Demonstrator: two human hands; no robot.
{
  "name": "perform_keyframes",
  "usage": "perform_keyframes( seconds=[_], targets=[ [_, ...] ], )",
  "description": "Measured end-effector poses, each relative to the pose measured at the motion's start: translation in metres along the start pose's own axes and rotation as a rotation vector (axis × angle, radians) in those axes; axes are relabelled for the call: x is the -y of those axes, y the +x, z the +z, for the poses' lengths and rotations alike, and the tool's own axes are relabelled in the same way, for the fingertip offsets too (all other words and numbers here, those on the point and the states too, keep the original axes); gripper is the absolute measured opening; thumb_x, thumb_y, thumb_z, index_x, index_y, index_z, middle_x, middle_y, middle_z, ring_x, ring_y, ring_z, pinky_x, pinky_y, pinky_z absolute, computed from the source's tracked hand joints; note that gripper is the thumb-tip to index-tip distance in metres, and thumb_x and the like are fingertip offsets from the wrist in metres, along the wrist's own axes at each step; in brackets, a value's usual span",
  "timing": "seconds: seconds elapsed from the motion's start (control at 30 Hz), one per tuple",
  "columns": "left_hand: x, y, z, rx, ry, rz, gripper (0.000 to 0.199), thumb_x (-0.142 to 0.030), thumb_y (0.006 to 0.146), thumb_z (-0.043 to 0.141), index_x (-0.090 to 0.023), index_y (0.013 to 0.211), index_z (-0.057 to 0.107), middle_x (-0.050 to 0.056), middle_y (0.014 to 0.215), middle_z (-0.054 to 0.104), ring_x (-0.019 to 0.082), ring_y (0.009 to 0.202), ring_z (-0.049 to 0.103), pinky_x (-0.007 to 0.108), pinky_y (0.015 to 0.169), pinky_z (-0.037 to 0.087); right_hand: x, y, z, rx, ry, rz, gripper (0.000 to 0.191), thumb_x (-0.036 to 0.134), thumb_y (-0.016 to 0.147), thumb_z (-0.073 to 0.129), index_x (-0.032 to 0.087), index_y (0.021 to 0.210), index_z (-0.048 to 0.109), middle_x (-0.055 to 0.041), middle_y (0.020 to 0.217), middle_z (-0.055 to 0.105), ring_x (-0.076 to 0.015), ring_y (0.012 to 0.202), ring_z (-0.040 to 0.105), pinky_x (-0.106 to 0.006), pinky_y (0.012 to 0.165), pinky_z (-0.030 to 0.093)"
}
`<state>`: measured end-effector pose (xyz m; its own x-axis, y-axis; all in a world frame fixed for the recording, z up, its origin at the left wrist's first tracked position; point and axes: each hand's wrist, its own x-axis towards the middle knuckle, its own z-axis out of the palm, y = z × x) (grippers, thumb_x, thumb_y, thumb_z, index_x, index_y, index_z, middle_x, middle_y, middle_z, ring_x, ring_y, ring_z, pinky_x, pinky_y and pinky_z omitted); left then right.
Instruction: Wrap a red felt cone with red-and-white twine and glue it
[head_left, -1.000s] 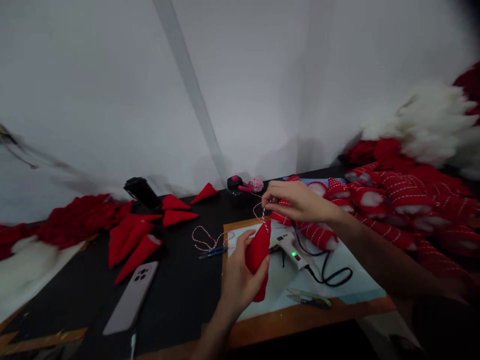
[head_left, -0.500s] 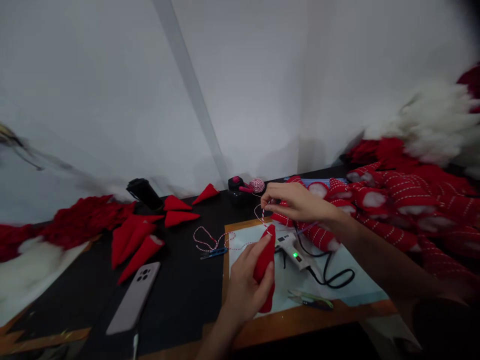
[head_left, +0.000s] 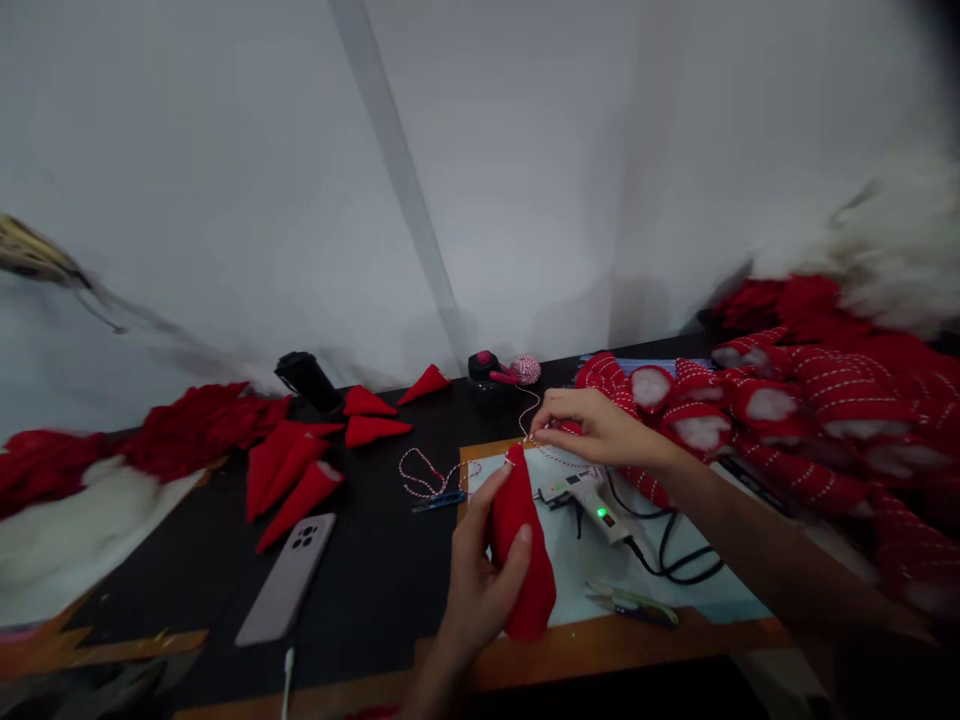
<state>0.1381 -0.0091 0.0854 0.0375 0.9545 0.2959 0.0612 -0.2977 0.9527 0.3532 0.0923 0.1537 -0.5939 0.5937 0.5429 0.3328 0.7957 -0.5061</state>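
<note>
My left hand (head_left: 480, 575) is closed around a red felt cone (head_left: 527, 560), its narrow tip pointing away from me. At that tip, my right hand (head_left: 589, 425) pinches red-and-white twine (head_left: 529, 410) between thumb and fingers. The twine runs back toward a ball of twine (head_left: 526, 369) by the wall. Just right of the cone lies a white glue gun (head_left: 592, 505) with a green light on and a black cord. A looped length of twine (head_left: 420, 475) and blue thread snips (head_left: 439, 501) rest to the left.
Several red cones (head_left: 289, 475) lie at left beside a phone (head_left: 286, 580) and a black cup (head_left: 307, 382). Stuffed striped red pieces (head_left: 832, 390) are heaped at right. Green-handled snips (head_left: 632, 604) lie on the white sheet. White stuffing (head_left: 82, 520) is at far left.
My right hand has come lower, bringing the twine close to the cone's tip. My left hand has turned the cone so more of its broad side shows. The view has shifted slightly.
</note>
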Motion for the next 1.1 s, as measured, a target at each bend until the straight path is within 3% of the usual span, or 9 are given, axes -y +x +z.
perform_keyframes(
  seconds=[0.3,0.57,0.7,0.87,0.97,1.1],
  targets=[
    [-0.004,-0.009,0.01,-0.112,-0.064,-0.022,0.057,-0.031,0.083,0.068,-0.031,0.136,0.045,0.008,0.129,0.059,0.027,0.114,0.06,0.038,0.096,0.048,0.005,-0.007,0.01,-0.008,0.033,0.026,0.013,0.026,0.093,0.058,0.016,0.091,0.067,-0.0027,0.085,0.062,-0.0119,0.076,0.059,-0.025,0.07,0.045],
    [0.004,-0.007,0.003,-0.115,-0.039,-0.012,0.058,-0.034,0.081,0.07,-0.027,0.134,0.048,0.011,0.13,0.059,0.034,0.129,0.049,0.044,0.101,0.046,0.02,-0.011,0.011,-0.052,0.045,0.015,0.012,0.025,0.093,0.058,0.017,0.09,0.066,-0.0024,0.083,0.061,-0.012,0.074,0.057,-0.025,0.067,0.044],
    [0.001,-0.009,0.005,-0.152,-0.145,-0.07,0.062,-0.036,0.081,0.07,-0.029,0.136,0.042,0.01,0.127,0.06,0.031,0.116,0.06,0.042,0.097,0.05,0.031,-0.014,0.012,-0.055,-0.004,0.008,0.012,0.026,0.093,0.057,0.017,0.09,0.065,-0.0019,0.081,0.06,-0.0118,0.072,0.055,-0.024,0.064,0.041],
    [-0.007,-0.007,0.007,-0.153,-0.326,-0.162,0.08,-0.041,0.076,0.073,-0.036,0.14,0.025,0.006,0.109,0.067,0.027,0.095,0.069,0.038,0.081,0.056,0.045,-0.015,0.014,-0.075,-0.079,-0.012,0.017,0.028,0.095,0.053,0.017,0.088,0.064,-0.0017,0.078,0.057,-0.012,0.069,0.053,-0.024,0.061,0.037],
    [-0.009,-0.002,0.005,-0.131,-0.419,-0.194,0.086,-0.049,0.068,0.077,-0.037,0.137,0.027,0.004,0.104,0.067,0.029,0.094,0.068,0.038,0.076,0.056,0.052,-0.016,0.017,-0.078,-0.108,-0.032,0.019,0.027,0.096,0.051,0.017,0.089,0.064,-0.0014,0.076,0.056,-0.0118,0.067,0.051,-0.025,0.059,0.035],
    [-0.014,0.0,0.005,-0.096,-0.518,-0.22,0.073,-0.053,0.069,0.072,-0.033,0.13,0.035,0.004,0.102,0.067,0.028,0.093,0.068,0.037,0.076,0.055,0.057,-0.018,0.02,-0.067,-0.138,-0.03,0.018,0.027,0.096,0.05,0.017,0.091,0.065,-0.0016,0.076,0.056,-0.012,0.066,0.049,-0.026,0.058,0.033]
  ],
)
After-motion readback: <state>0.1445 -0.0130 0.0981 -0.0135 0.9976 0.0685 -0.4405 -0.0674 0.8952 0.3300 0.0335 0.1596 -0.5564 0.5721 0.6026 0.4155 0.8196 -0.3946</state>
